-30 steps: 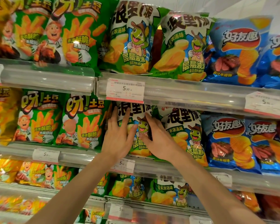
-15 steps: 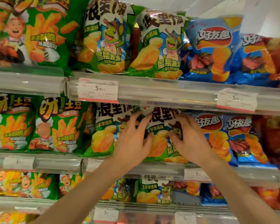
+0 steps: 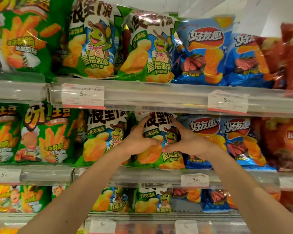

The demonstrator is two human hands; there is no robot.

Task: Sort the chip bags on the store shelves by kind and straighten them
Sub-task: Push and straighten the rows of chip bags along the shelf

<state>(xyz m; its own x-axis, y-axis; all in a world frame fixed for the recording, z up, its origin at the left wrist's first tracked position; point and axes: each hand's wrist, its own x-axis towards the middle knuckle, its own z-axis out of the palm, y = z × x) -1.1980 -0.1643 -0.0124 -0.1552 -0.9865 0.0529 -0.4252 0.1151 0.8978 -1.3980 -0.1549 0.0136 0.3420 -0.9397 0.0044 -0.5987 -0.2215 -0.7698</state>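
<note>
Both hands shifted right: left hand, right hand now grip frog bag sides; bag upright, front outward, long axis vertical.

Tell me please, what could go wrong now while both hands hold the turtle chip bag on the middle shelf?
1. The left hand and right hand squeeze the turtle bag from both sides; hard pressure may crush the chips.
2. The blue bag sits tight against the right hand, so shifting the turtle bag could knock it crooked.
</note>
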